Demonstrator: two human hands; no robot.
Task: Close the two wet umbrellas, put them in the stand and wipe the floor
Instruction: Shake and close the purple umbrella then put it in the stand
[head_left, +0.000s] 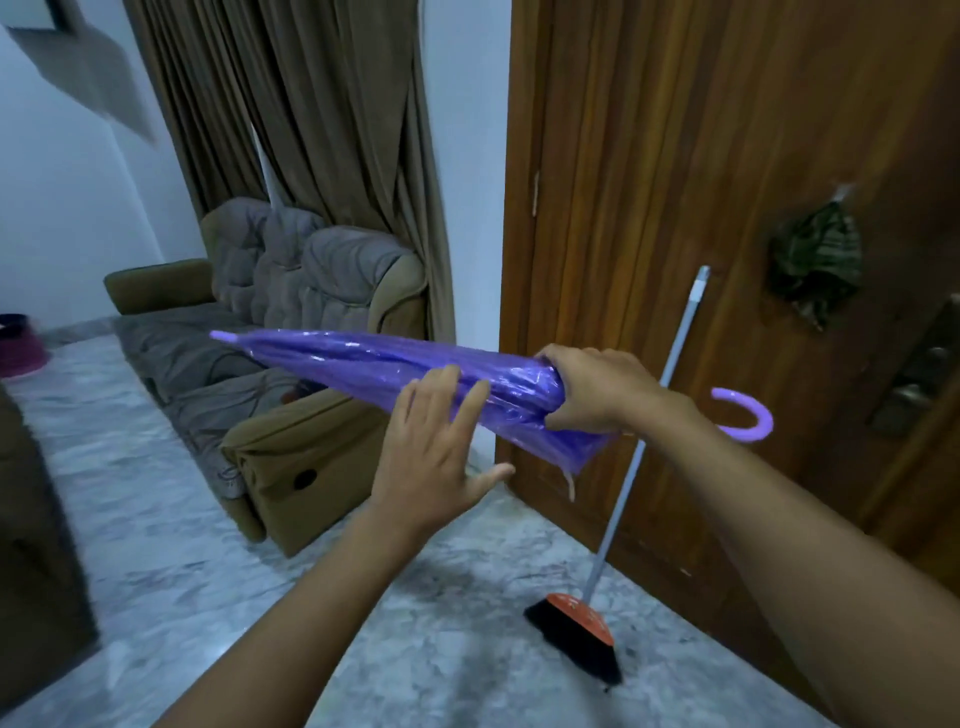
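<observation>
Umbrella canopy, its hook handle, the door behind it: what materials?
Umbrella canopy: probably thin glossy plastic film, purple; crinkled folds with bright highlights. Hook handle: looks like smooth lilac plastic, moulded curve. Door: wood or wood veneer, semi-gloss; vertical grain shows.

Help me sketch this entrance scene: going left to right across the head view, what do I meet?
Pink basin → sofa → left hand → right hand → hooked handle of the purple umbrella → green cloth on the wooden door. The broom overlaps the right hand, so it is left out.
</observation>
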